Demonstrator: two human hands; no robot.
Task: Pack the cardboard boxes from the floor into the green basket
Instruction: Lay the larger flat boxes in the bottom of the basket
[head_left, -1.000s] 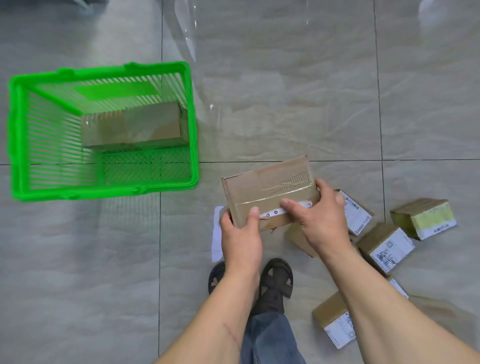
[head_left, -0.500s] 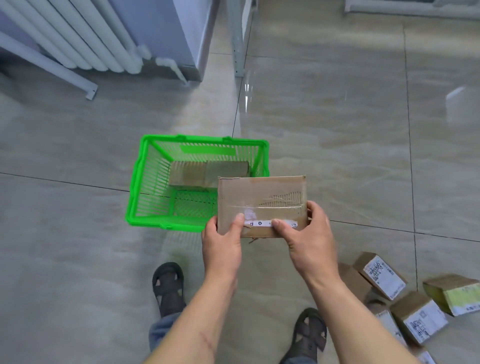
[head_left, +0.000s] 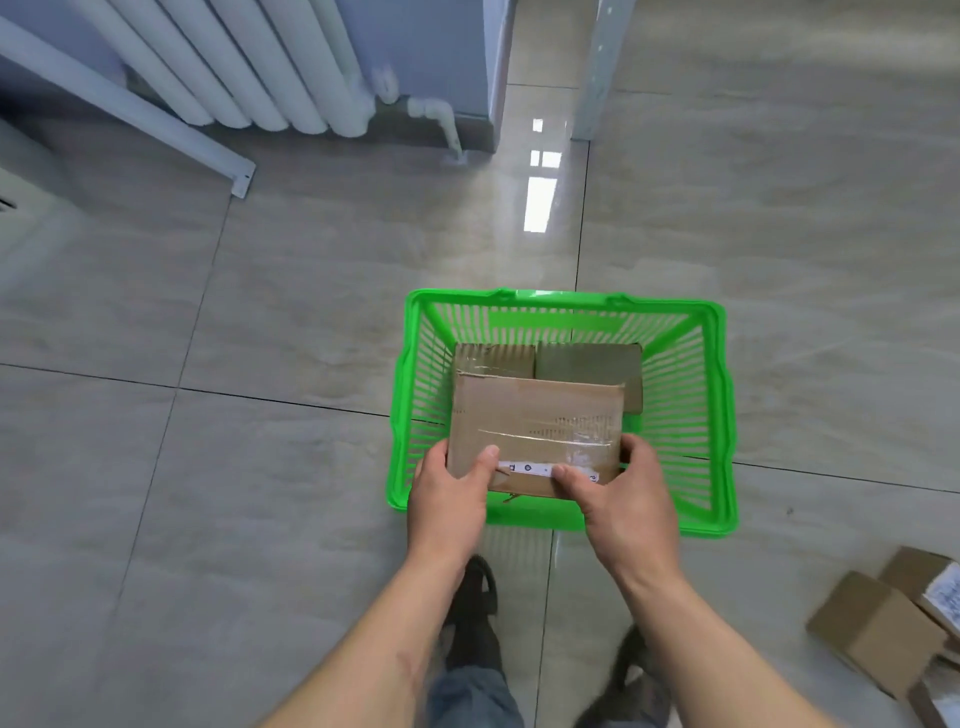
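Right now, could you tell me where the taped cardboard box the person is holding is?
In the head view, the taped cardboard box is centre frame, gripped by the left hand and right hand over the green basket, in front of the box already inside.

white radiator (head_left: 249, 67), grey tiled floor (head_left: 260, 467), dark sandals (head_left: 475, 618)

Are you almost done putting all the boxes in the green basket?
Not yet. One box already lies inside the green basket. The left hand and right hand hold a taped box over it. More boxes wait on the floor at right.
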